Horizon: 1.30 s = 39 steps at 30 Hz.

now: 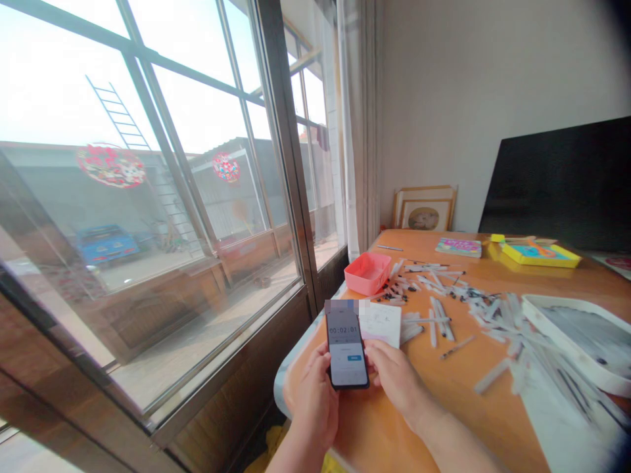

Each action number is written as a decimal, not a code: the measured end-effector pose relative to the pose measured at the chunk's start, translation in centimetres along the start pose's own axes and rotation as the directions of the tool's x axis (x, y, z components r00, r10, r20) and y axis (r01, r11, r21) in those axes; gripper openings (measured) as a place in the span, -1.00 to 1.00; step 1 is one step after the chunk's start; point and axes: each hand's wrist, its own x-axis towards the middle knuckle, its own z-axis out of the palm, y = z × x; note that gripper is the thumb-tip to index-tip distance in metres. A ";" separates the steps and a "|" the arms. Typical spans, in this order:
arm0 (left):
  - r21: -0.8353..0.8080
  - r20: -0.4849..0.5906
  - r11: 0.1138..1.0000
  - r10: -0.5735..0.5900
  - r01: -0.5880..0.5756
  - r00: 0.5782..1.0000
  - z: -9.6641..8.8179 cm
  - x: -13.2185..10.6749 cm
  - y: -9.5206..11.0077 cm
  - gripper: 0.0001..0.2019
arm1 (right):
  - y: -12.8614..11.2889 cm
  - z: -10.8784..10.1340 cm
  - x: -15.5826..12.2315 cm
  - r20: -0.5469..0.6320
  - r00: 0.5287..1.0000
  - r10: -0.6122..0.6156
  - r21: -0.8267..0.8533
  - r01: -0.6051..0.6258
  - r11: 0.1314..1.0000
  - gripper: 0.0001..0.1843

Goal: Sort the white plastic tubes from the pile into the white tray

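Note:
A dark-edged smartphone [346,355] is held upright between both hands, its lit screen showing a timer near 00:02:01. My left hand [315,394] is closed around its left edge, thumb along the side. On the opposite edge, my right hand [394,378] grips the phone with the fingers partly hidden behind it. Just beyond the phone lies a white sheet of paper [382,322] with faint writing. Scattered pen parts [441,318], clear barrels and dark caps among them, spread over the table to the right of the paper.
A pink plastic box [365,279] stands past the paper on the wooden table [419,407]. At the right is a white tray [532,309] with dark thin pieces. A yellow box [542,259] and a colourful booklet [458,247] lie farther back. Windows [197,164] line the left.

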 end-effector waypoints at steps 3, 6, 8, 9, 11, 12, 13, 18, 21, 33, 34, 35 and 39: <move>0.006 -0.012 1.000 0.007 -0.007 1.000 0.0 0.0 0.0 -0.54 | 0.5 -0.1 0.2 0.005 1.000 -0.028 -0.024 0.028 0.999 -0.60; 0.009 0.017 1.000 0.009 -0.009 1.000 0.0 -0.1 0.1 -0.54 | 0.9 -0.2 0.3 0.011 0.999 -0.050 -0.047 0.051 0.998 -0.61; 0.009 0.018 1.000 0.015 -0.015 1.000 0.1 -0.2 0.2 -0.57 | 1.2 -0.3 0.4 0.015 0.998 -0.057 -0.056 0.058 0.997 -0.62; 0.009 0.009 1.000 0.019 -0.019 1.000 0.1 -0.2 0.2 -0.59 | 1.3 -0.3 0.5 0.017 0.998 -0.056 -0.056 0.057 0.997 -0.62; 0.009 -0.014 1.000 0.027 -0.027 1.000 0.1 -0.2 0.1 -0.63 | 1.3 -0.4 0.6 0.023 0.998 -0.051 -0.049 0.052 0.997 -0.61; 0.007 -0.021 1.000 0.031 -0.030 0.999 0.1 -0.2 0.1 -0.65 | 1.4 -0.4 0.6 0.026 0.998 -0.049 -0.044 0.051 0.998 -0.60; 0.004 -0.025 0.999 0.032 -0.032 0.999 0.0 -0.2 0.0 -0.65 | 1.4 -0.4 0.6 0.029 0.998 -0.049 -0.041 0.050 0.998 -0.60; 0.000 -0.024 1.000 0.028 -0.028 0.999 -0.1 -0.2 -0.1 -0.65 | 1.3 -0.3 0.5 0.018 0.998 -0.056 -0.054 0.057 0.997 -0.61; -0.005 -0.015 1.000 0.028 -0.028 0.999 -0.1 -0.2 -0.1 -0.64 | 1.3 -0.3 0.5 0.019 0.998 -0.056 -0.061 0.057 0.996 -0.62; -0.007 -0.039 1.000 0.022 -0.022 0.999 -0.3 0.0 -0.4 -0.67 | 1.2 -0.3 0.4 0.023 0.999 -0.047 -0.051 0.048 0.998 -0.65; -0.001 -0.040 1.000 0.022 -0.022 0.999 -0.3 0.1 -0.4 -0.67 | 1.1 -0.3 0.4 0.026 0.999 -0.045 -0.045 0.047 0.998 -0.65; 0.001 -0.041 1.000 0.021 -0.021 0.999 -0.2 0.1 -0.4 -0.67 | 1.0 -0.3 0.4 0.028 0.999 -0.044 -0.042 0.045 0.998 -0.65; -0.015 -0.023 1.000 0.010 -0.010 1.000 -0.2 0.1 -0.3 -0.64 | 1.1 -0.3 0.4 0.011 0.999 -0.037 -0.068 0.038 0.997 -0.67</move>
